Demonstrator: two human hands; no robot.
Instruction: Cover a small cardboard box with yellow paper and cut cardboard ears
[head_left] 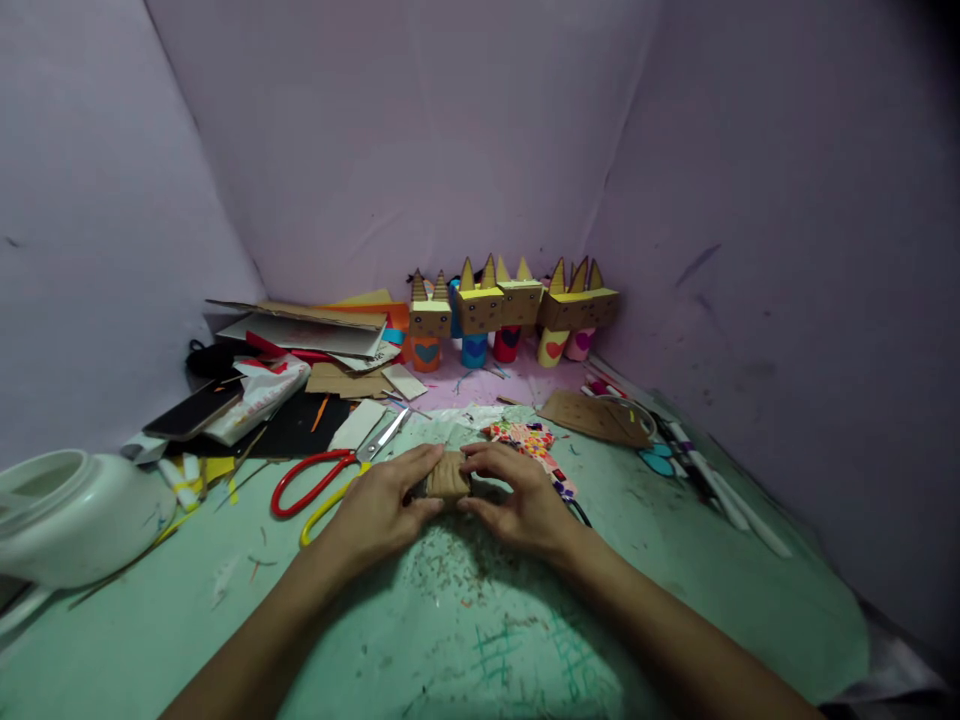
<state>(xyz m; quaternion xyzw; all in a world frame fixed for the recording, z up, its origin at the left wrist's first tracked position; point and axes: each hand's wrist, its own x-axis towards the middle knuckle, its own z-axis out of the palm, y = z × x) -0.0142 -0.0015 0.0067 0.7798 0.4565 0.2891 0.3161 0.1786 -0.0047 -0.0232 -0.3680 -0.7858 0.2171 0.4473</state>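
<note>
Between both hands, at the middle of the table, is a small brown cardboard piece [448,476]. My left hand [386,500] grips its left side, thumb in front and fingers behind. On the opposite side, my right hand [525,495] pinches it the same way. Left of my left hand lie large scissors [341,470] with a red and a yellow handle loop, blades apart. A floral patterned piece [525,440] lies behind my right hand, partly covered by it. Small brown crumbs are scattered on the table just in front of the cardboard.
Several cardboard animal figures [480,310] with pointed ears stand along the back wall. Cardboard and paper sheets [315,335] are piled at the back left. A white pot-like container [90,520] stands at the left edge. Markers [705,465] and a cardboard piece [596,415] lie at right.
</note>
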